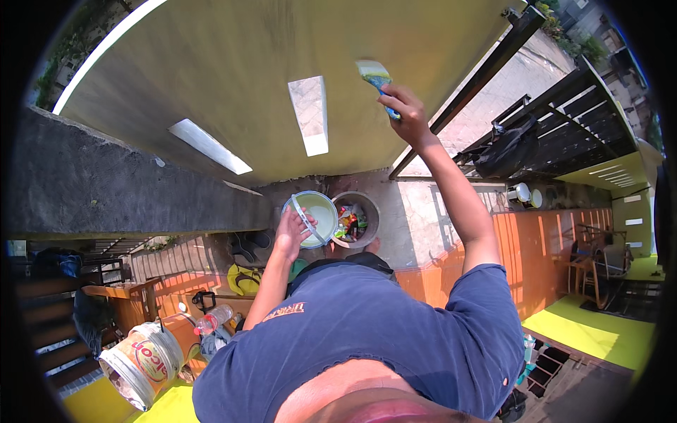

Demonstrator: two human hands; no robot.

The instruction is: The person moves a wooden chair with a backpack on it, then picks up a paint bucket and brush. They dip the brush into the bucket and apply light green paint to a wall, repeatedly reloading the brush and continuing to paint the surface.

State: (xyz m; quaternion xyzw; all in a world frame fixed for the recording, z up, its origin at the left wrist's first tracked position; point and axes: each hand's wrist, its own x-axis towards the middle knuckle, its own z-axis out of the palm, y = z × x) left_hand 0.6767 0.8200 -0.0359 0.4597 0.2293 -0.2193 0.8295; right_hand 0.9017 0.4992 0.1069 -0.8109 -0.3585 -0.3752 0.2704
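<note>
My right hand (408,117) grips the blue handle of a wide paintbrush (376,76), whose pale-coated bristles lie against or very near a yellow-green wall (248,69). Lower and to the left, my left hand (291,232) is at the handle of a paint bucket (337,224), with the white grip resting across its fingers. Pale paint or liquid (320,214) shows inside that bucket. The wall has slot-like openings, two of them left of the brush.
A round bin (374,211) with colourful wrappers stands right of the bucket. A dark concrete ledge (132,180) runs along the left. A black metal gate (560,116) is at the right. Large plastic pails (119,370) and a clear bottle (214,319) lie at lower left.
</note>
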